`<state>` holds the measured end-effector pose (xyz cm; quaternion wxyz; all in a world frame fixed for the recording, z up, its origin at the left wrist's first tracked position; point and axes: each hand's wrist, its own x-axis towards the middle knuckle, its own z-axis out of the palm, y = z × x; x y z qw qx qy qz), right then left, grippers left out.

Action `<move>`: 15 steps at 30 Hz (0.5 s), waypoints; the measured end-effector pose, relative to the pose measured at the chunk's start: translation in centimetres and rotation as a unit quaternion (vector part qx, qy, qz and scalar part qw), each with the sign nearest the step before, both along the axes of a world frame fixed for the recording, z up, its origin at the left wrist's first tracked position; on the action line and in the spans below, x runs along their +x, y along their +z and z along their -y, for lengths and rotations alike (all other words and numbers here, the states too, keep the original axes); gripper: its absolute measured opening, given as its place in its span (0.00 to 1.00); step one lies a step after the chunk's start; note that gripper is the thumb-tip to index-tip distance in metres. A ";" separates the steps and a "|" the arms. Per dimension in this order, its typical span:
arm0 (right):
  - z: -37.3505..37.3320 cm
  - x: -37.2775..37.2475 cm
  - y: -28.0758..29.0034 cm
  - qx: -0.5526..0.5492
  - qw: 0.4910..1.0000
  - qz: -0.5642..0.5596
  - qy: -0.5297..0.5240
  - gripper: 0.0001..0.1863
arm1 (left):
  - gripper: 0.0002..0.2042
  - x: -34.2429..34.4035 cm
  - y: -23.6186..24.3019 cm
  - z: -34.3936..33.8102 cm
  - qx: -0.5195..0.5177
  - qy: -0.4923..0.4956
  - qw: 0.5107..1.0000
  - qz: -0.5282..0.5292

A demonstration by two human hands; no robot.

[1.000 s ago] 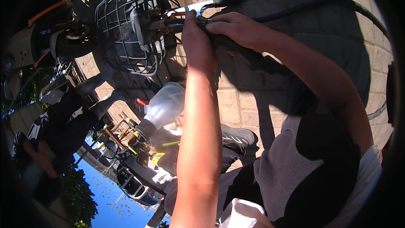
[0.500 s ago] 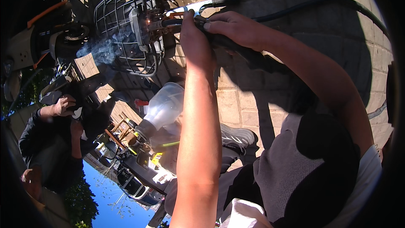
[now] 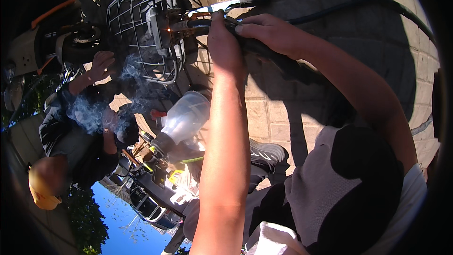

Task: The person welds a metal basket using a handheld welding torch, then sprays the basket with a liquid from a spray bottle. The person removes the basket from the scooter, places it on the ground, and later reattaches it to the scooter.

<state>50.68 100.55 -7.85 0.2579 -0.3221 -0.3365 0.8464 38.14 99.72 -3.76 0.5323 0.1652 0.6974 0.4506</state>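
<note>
My left hand (image 3: 224,42) is closed around the neck of what looks like a welding torch (image 3: 200,24), dark with a brown nozzle end. Behind it my right hand (image 3: 271,33) wraps the torch's dark body; its lower fingers are hidden. The nozzle points left at a small glowing spot (image 3: 169,30) on rusty metal beside a grey wire basket (image 3: 141,14). Just beyond my hands lies a white-and-blue tube (image 3: 218,7) with a black end. Pale blue smoke (image 3: 89,115) hangs below and left of the basket.
A thick black hose (image 3: 358,1) curves to the right edge. At left, a co-worker in dark clothes and a yellow cap (image 3: 45,186) holds both hands near the smoke. A clear plastic bulb-shaped vessel (image 3: 188,111) stands by my left forearm; an orange-and-grey scooter (image 3: 23,52) is far left.
The co-worker has shifted in, bringing one hand up toward the basket, and the cap has come into sight. The smoke has drifted down and left. My hands have barely moved, slightly right.
</note>
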 end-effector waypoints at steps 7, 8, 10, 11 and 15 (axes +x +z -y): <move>-0.4 0.0 0.0 -0.004 1.000 0.010 0.022 0.17 | 0.17 0.2 0.6 -0.1 0.002 -0.001 1.000 0.020; -0.4 -0.1 -0.2 0.000 1.000 0.002 0.013 0.17 | 0.17 0.2 0.7 -0.2 0.001 -0.004 1.000 0.022; -0.5 -0.3 -0.4 -0.011 1.000 0.004 -0.001 0.17 | 0.17 0.3 0.9 -0.2 -0.004 -0.007 1.000 0.023; -0.6 -0.4 -0.4 -0.002 1.000 0.002 -0.006 0.17 | 0.17 0.4 1.0 -0.3 -0.007 -0.007 1.000 0.022; -0.9 -0.3 -0.4 -0.013 1.000 -0.005 -0.002 0.17 | 0.19 0.7 1.0 -0.7 -0.014 0.010 1.000 0.018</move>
